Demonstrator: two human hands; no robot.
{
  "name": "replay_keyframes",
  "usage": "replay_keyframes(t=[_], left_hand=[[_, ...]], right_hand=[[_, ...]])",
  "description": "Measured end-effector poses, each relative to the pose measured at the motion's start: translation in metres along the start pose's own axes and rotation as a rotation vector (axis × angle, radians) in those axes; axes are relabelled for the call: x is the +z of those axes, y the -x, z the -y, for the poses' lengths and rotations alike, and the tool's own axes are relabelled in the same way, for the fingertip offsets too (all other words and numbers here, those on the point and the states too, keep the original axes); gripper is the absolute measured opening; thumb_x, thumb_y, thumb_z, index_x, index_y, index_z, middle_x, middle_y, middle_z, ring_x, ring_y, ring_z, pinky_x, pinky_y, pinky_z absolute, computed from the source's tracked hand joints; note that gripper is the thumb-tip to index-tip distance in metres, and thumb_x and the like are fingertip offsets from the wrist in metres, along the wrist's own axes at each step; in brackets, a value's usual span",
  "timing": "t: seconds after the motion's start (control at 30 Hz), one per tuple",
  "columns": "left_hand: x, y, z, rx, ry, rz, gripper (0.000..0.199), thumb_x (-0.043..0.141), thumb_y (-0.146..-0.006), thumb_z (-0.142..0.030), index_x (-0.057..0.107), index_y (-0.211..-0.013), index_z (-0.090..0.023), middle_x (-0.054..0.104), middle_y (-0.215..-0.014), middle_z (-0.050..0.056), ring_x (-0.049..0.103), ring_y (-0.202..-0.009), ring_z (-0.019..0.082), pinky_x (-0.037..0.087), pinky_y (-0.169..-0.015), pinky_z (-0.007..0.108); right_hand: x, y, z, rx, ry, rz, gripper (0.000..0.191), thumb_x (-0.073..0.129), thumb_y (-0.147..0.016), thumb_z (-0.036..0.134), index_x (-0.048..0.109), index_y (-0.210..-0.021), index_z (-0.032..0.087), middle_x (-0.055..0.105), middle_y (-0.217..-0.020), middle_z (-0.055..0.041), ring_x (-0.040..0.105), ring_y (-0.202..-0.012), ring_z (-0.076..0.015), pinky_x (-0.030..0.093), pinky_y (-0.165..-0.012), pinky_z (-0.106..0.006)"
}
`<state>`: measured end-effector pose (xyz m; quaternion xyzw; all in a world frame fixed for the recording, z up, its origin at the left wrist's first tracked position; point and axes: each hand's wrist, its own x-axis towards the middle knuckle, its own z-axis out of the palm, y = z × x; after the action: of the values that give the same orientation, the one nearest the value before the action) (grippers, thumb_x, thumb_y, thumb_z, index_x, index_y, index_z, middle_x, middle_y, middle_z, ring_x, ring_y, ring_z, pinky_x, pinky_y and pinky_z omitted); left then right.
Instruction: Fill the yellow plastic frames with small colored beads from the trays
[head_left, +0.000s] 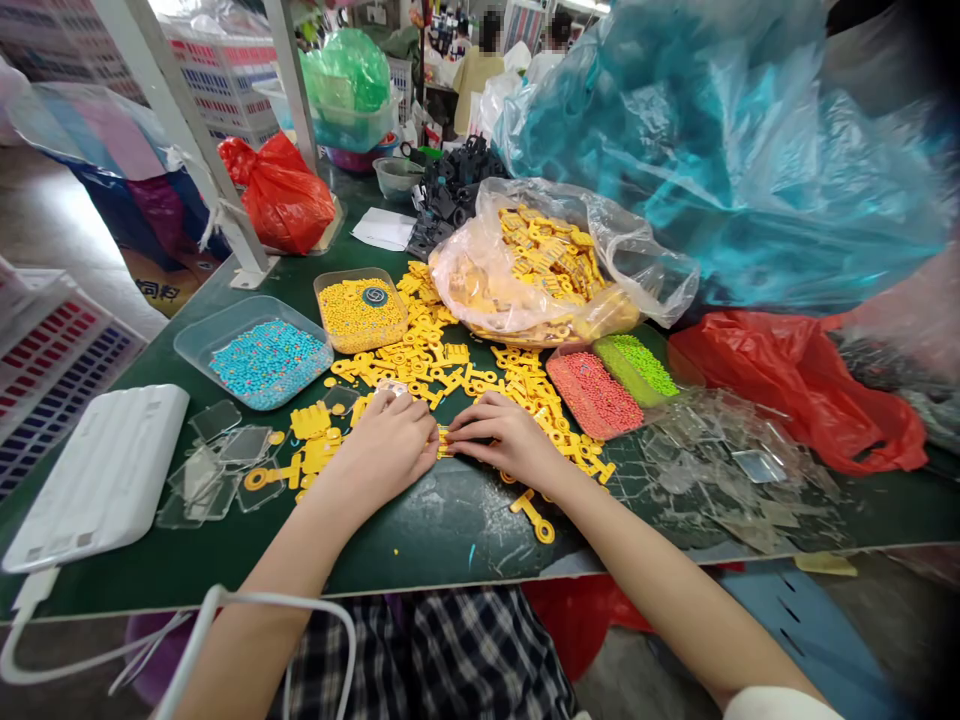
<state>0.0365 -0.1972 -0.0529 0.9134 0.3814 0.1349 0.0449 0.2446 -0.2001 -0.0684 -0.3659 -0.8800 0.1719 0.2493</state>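
My left hand (397, 435) and my right hand (506, 440) meet low over the table, fingertips pinched on one small yellow plastic piece (444, 441). Most of that piece is hidden by the fingers. A small clear piece (391, 388) shows behind my left hand's knuckles; whether the hand touches it I cannot tell. Loose yellow plastic parts with ring ends (536, 517) lie all around both hands. Beyond them stand a tub of yellow beads (360, 310), a tub of blue beads (262, 360), and red beads (596, 390) beside green beads (637, 365).
An open plastic bag (465, 280) of yellow parts stands behind the pile. Clear plastic squares (221, 470) lie left, more clear pieces (720, 450) right. A white power bank (101, 475) with a cable sits at the left edge. Black parts, red bags and a large blue bag (720, 180) surround the back.
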Motion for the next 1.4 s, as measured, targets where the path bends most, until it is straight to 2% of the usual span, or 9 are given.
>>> replay_keyframes(t=[0.43,0.6,0.77,0.83,0.93,1.0,1.1,1.23,1.4], left_hand=[[-0.004,0.011,0.013,-0.081,0.049,-0.039,0.018,0.047,-0.095,-0.027,0.059,-0.084,-0.02,0.064,-0.09,0.006,0.057,-0.096,0.025,0.043,-0.089,0.039],[-0.005,0.013,0.013,-0.122,0.132,-0.081,0.017,0.042,-0.096,-0.026,0.054,-0.086,-0.02,0.065,-0.087,0.005,0.058,-0.088,0.023,0.045,-0.086,0.038],[-0.009,0.013,0.011,-0.162,0.191,-0.103,0.018,0.036,-0.097,-0.025,0.048,-0.084,-0.021,0.062,-0.082,0.005,0.058,-0.079,0.022,0.046,-0.081,0.037],[-0.012,0.013,0.009,-0.17,0.234,-0.104,0.019,0.034,-0.097,-0.025,0.045,-0.082,-0.022,0.061,-0.082,0.005,0.057,-0.078,0.022,0.047,-0.079,0.036],[-0.017,0.014,0.004,-0.146,0.317,-0.145,0.022,0.031,-0.098,-0.026,0.044,-0.081,-0.022,0.062,-0.083,0.005,0.057,-0.08,0.021,0.047,-0.079,0.035],[-0.019,0.015,0.002,-0.109,0.352,-0.208,0.024,0.029,-0.099,-0.027,0.045,-0.082,-0.022,0.062,-0.084,0.005,0.057,-0.082,0.021,0.047,-0.081,0.035],[-0.018,0.015,-0.001,-0.044,0.343,-0.295,0.026,0.03,-0.101,-0.027,0.048,-0.084,-0.021,0.064,-0.086,0.006,0.057,-0.086,0.021,0.047,-0.084,0.035],[-0.012,0.013,-0.001,0.069,0.265,-0.303,0.024,0.038,-0.102,-0.029,0.056,-0.089,-0.019,0.068,-0.094,0.007,0.058,-0.094,0.021,0.045,-0.092,0.037],[-0.008,0.013,0.004,0.116,0.167,-0.398,0.03,0.035,-0.104,-0.03,0.062,-0.099,-0.018,0.07,-0.101,0.008,0.06,-0.099,0.021,0.046,-0.091,0.036]], right_hand=[[0.003,0.0,0.006,-0.025,0.113,-0.01,0.021,0.059,-0.095,0.037,0.077,-0.102,0.028,0.069,-0.096,-0.0059,0.055,-0.089,-0.0201,0.048,-0.081,-0.036],[0.001,0.0,0.006,-0.014,0.102,-0.001,0.024,0.058,-0.095,0.039,0.076,-0.104,0.026,0.069,-0.097,-0.0067,0.055,-0.09,-0.0209,0.049,-0.081,-0.037],[-0.009,0.002,0.009,0.058,0.004,-0.09,0.029,0.055,-0.096,0.041,0.076,-0.104,0.023,0.069,-0.096,-0.0087,0.055,-0.093,-0.0225,0.048,-0.084,-0.04],[-0.013,0.003,0.013,0.152,-0.15,-0.141,0.03,0.055,-0.096,0.045,0.076,-0.103,0.024,0.069,-0.099,-0.0084,0.057,-0.097,-0.023,0.048,-0.089,-0.042],[-0.015,0.002,0.025,0.398,-0.641,-0.191,0.039,0.047,-0.097,0.051,0.069,-0.117,0.025,0.07,-0.114,-0.009,0.062,-0.104,-0.022,0.05,-0.093,-0.042],[-0.015,0.0,0.036,0.571,-1.064,-0.138,0.048,0.032,-0.101,0.051,0.063,-0.124,0.022,0.067,-0.125,-0.012,0.065,-0.107,-0.0214,0.053,-0.093,-0.041],[-0.013,-0.004,0.056,0.773,-1.556,-0.016,0.058,0.015,-0.103,0.046,0.062,-0.117,0.015,0.067,-0.124,-0.0169,0.066,-0.111,-0.0215,0.05,-0.101,-0.043],[-0.01,-0.007,0.071,0.915,-1.836,-0.088,0.057,0.015,-0.103,0.044,0.063,-0.104,0.013,0.068,-0.121,-0.0177,0.064,-0.115,-0.0184,0.043,-0.11,-0.037],[-0.019,-0.002,0.073,0.972,-2.007,-0.254,0.058,0.013,-0.103,0.037,0.047,-0.133,0.001,0.064,-0.127,-0.0207,0.061,-0.121,-0.0171,0.046,-0.107,-0.031]])
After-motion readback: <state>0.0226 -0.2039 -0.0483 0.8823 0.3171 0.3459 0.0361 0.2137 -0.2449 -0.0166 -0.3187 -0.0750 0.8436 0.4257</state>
